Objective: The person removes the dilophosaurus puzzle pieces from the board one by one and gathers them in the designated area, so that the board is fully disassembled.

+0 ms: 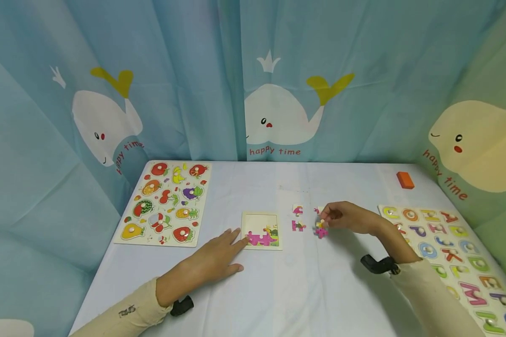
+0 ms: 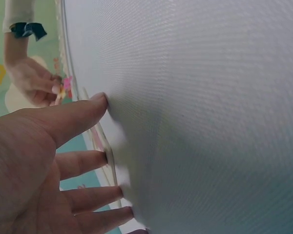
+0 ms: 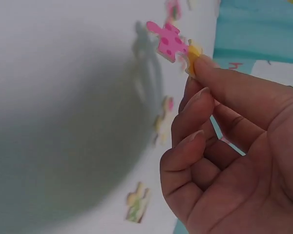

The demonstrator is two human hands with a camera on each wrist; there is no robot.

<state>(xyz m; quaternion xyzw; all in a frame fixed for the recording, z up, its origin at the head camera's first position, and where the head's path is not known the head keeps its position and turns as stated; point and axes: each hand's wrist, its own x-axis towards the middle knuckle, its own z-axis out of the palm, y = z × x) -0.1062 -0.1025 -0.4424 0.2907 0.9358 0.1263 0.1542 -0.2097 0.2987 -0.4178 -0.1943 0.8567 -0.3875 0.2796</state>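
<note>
My right hand (image 1: 349, 218) pinches a pink and yellow jigsaw piece (image 3: 169, 41) between thumb and fingers, raised over the white tabletop. Lying nearby are several loose jigsaw pieces, one of them a pink-marked piece (image 1: 297, 210) and another a pink and green piece (image 1: 298, 226). A small square puzzle tray (image 1: 261, 216) lies left of them, with joined pink pieces (image 1: 261, 238) along its bottom. My left hand (image 1: 215, 255) rests on the table with fingers spread, fingertips touching the tray's left edge. In the left wrist view, its thumb is extended and apart from the tray.
A fruit knob puzzle board (image 1: 145, 223) lies at the left. At the right is a letter puzzle board (image 1: 440, 243), partly behind the right forearm. An orange block (image 1: 405, 180) sits at the back right. A whale-printed curtain (image 1: 194, 117) hangs behind the table.
</note>
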